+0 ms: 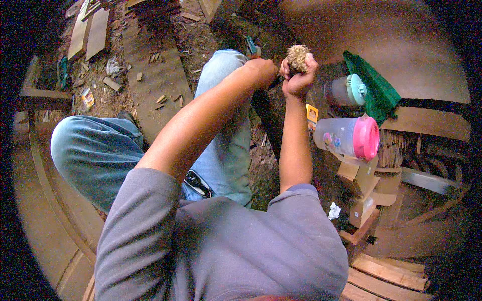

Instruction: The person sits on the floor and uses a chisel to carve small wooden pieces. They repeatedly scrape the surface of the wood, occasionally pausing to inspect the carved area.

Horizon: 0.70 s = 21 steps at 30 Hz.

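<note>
My right hand point(301, 80) is closed around a tan, rough, fibrous clump point(298, 58) that sticks up out of the fist; its exact kind is not clear. Just left of it, above my raised knee, my left hand point(262, 72) is curled into a fist. Something dark shows at its inner edge, too hidden to name. The two fists are close together, with a narrow gap between them. A small teal and orange thing point(252, 47) lies beyond my left hand.
To the right stand a clear jug with a pink lid point(346, 137), a jug with a turquoise lid point(346, 91), green cloth point(374, 90) and open cardboard boxes point(359, 178). Boards point(99, 32) and wood scraps litter the ground at left. Wooden slats point(389, 276) lie lower right.
</note>
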Each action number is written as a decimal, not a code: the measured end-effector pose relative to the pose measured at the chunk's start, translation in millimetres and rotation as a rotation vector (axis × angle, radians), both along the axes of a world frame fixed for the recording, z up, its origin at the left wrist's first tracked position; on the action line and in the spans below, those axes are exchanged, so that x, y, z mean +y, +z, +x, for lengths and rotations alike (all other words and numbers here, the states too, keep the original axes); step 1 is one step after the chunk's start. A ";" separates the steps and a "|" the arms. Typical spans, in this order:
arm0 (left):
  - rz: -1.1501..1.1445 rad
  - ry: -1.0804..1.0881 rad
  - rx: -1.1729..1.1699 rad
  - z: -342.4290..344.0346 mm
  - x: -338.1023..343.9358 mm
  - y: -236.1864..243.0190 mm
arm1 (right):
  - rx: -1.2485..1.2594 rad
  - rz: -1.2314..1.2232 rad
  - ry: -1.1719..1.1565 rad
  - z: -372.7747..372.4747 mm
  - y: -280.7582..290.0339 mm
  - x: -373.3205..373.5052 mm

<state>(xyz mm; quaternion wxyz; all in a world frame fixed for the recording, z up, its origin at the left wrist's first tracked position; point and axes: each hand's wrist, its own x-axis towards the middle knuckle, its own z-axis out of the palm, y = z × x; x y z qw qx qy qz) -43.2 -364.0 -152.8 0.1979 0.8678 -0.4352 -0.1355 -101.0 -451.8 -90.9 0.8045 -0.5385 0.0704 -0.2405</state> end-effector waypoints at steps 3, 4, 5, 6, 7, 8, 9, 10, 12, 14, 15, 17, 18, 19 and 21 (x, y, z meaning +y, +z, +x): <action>-0.020 -0.029 0.009 6.3 -5.1 -6.3 | -0.085 -0.039 0.146 -0.7 3.6 0.1; -0.083 -0.023 0.037 7.8 -5.8 -8.2 | 0.005 -0.032 0.125 0.3 3.3 1.5; -0.145 -0.018 0.064 8.5 -6.5 -9.4 | 0.049 -0.032 0.104 1.1 3.6 1.8; -0.105 -0.007 0.045 8.8 -6.7 -10.3 | 0.092 -0.034 0.084 3.8 2.7 3.3; -0.065 0.004 0.026 8.5 -6.9 -10.8 | 0.037 -0.111 0.037 4.5 2.4 3.0; -0.025 0.015 0.007 7.9 -6.7 -11.1 | 0.020 -0.020 0.000 6.8 1.5 3.4; -0.010 0.002 0.000 8.3 -6.4 -10.9 | 0.020 0.007 -0.011 6.8 0.7 2.6; 0.005 -0.012 -0.006 7.8 -6.1 -11.0 | 0.036 -0.004 -0.018 6.5 0.1 1.6; -0.011 -0.027 -0.005 7.8 -6.1 -11.7 | 0.063 -0.156 0.175 3.2 -0.7 -1.2; -0.073 -0.031 0.006 9.1 -6.7 -13.5 | 0.022 -0.031 0.075 -0.1 -0.4 -3.0; -0.038 -0.040 -0.035 9.5 -7.7 -14.6 | 0.004 0.013 0.053 0.2 -0.1 -2.1; 0.032 -0.062 -0.119 9.3 -9.4 -17.3 | -0.082 -0.014 0.137 -4.6 2.7 -1.9; 0.008 -0.053 -0.082 9.6 -10.2 -18.0 | 0.020 -0.071 0.138 -6.3 4.2 -0.8; -0.016 -0.048 -0.055 10.6 -10.9 -18.0 | 0.049 -0.109 0.178 -5.9 5.8 1.3; -0.014 -0.067 -0.055 12.1 -11.5 -16.2 | 0.059 -0.148 0.050 -4.7 8.9 5.3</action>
